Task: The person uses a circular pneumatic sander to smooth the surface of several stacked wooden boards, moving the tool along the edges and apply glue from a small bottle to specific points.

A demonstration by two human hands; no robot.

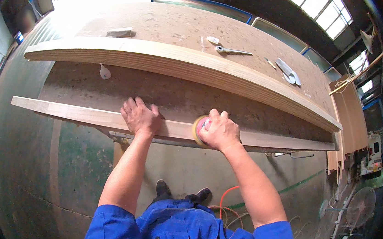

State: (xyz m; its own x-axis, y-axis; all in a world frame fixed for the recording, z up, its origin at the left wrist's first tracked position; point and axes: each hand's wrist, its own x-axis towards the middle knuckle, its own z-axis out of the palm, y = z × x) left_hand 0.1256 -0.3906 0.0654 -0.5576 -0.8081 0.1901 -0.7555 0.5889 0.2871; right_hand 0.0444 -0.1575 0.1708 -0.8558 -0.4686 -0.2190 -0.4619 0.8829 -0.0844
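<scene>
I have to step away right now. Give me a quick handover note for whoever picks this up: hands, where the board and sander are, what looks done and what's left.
Left hand: flat, palm down on the narrow wooden board, pinning it at the near edge of the workbench.
Right hand: closed over the round sander, pad against the board just right of the left hand.
Stack of long boards lies further back; a wrench and small tools sit on the far bench top.
Done: can't tell how much is sanded; the surface looks even all along.
Left: probably keep working along the board, with the orange hose on the floor kept clear of feet.
</scene>
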